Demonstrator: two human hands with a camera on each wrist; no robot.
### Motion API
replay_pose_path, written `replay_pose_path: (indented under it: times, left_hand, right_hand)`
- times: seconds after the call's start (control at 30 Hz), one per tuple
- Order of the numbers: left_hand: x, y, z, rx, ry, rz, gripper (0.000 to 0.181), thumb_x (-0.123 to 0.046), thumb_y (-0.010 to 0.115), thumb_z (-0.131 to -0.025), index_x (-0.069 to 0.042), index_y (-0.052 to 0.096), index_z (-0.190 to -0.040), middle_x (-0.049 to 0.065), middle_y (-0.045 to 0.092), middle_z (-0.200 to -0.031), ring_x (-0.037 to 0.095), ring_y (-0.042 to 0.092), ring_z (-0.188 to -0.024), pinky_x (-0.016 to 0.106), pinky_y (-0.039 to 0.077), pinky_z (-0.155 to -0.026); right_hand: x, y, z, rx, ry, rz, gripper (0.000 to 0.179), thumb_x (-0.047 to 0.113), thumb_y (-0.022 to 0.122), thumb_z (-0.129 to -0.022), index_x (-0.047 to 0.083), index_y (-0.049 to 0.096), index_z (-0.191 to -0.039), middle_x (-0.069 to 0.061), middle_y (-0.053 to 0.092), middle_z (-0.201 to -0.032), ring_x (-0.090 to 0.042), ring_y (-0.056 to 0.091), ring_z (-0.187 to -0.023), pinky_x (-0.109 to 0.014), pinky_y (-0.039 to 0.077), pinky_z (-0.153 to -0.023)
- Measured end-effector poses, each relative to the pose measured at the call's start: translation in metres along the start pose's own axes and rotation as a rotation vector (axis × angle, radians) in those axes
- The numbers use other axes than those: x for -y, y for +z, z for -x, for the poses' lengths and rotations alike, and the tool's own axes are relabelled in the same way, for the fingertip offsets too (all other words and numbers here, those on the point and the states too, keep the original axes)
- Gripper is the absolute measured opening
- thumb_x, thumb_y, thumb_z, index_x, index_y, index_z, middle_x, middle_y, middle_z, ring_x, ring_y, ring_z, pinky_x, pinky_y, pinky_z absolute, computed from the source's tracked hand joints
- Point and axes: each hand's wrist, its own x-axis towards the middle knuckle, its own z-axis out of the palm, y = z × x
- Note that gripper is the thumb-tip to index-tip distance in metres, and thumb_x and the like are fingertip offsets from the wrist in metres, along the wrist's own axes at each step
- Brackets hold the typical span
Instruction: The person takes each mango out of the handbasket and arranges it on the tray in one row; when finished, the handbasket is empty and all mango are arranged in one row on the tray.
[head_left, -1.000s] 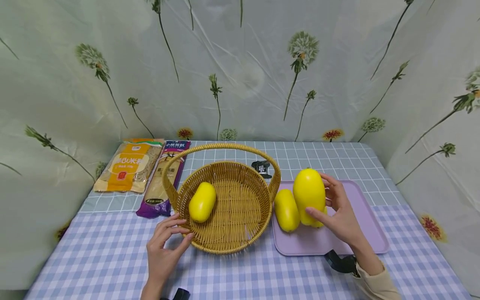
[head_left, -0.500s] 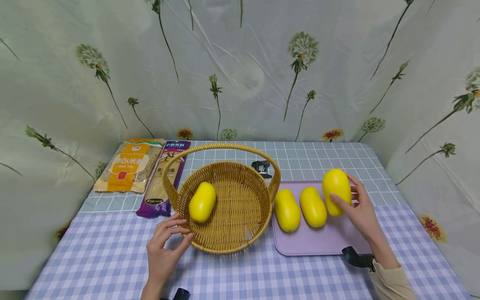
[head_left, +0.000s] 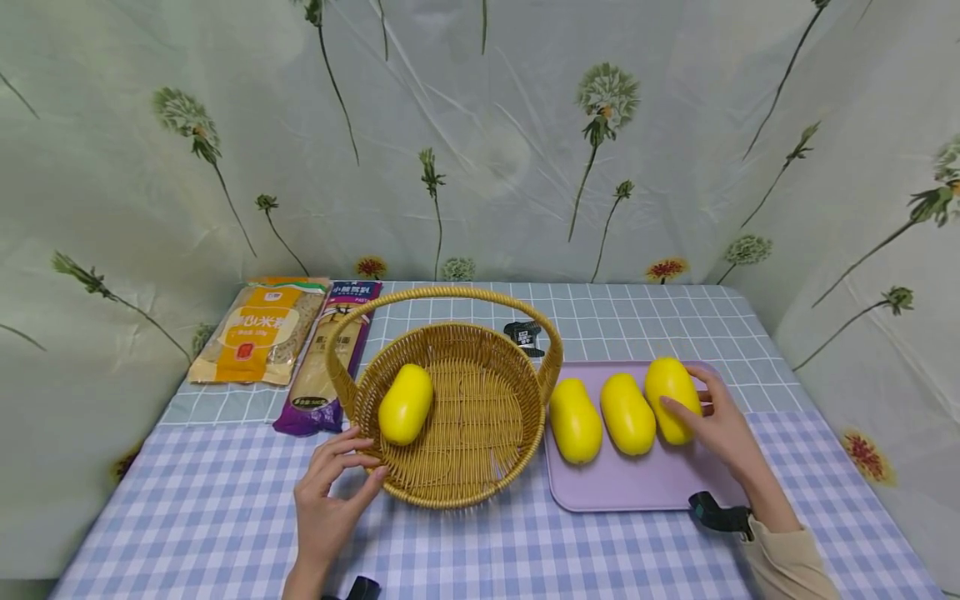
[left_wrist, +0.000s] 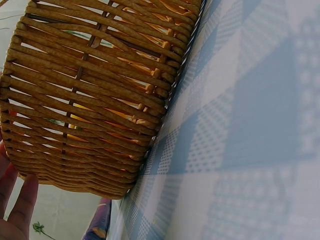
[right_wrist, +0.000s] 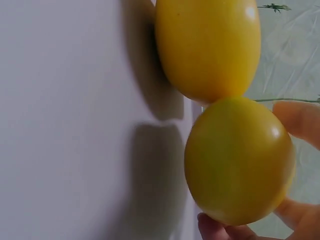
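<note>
A wicker basket [head_left: 480,400] with a tall hooped handle stands mid-table, an oblong yellow papaya-shaped fruit [head_left: 406,405] lying inside on its left. My left hand [head_left: 330,492] holds the basket's near-left rim, thumb and fingers at its edge; the left wrist view shows the woven side. On the lilac tray [head_left: 630,492] lie two similar yellow fruits, an outer one [head_left: 575,422] and a middle one [head_left: 627,414]. My right hand [head_left: 716,425] grips a third fruit [head_left: 672,400] from its right side, close over the tray. In the right wrist view this fruit [right_wrist: 240,160] overlaps its neighbour [right_wrist: 210,45].
Back left, a bag of grain [head_left: 258,332] and a purple pasta packet [head_left: 330,358] lie beside the basket. A small black-labelled item [head_left: 523,337] sits behind the basket's right side. Checked cloth [head_left: 487,550] covers the front of the table; a flower-printed curtain [head_left: 495,150] hangs behind.
My right hand has carried its yellow fruit rightward, away from the two others, then lowered it toward the tray. The left hand and basket have stayed in place.
</note>
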Motion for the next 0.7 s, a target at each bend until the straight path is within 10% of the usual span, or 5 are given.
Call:
replay_pose_path:
  times: [0.7]
  left_hand:
    - [0.0016,0.0007,0.0003,-0.006,0.013,0.010,0.017,0.006,0.080,-0.067,0.001,0.068,-0.078,0.024,0.064,-0.090,0.034,0.056,-0.106,0.029,0.044,-0.098]
  right_hand:
    - [0.0049,0.0032,0.0054,0.198,0.121,0.053,0.087,0.053,0.056,-0.090,-0.002,0.018,-0.146,-0.034,0.036,-0.128,-0.043,0.040,-0.107,-0.039,0.048,-0.076]
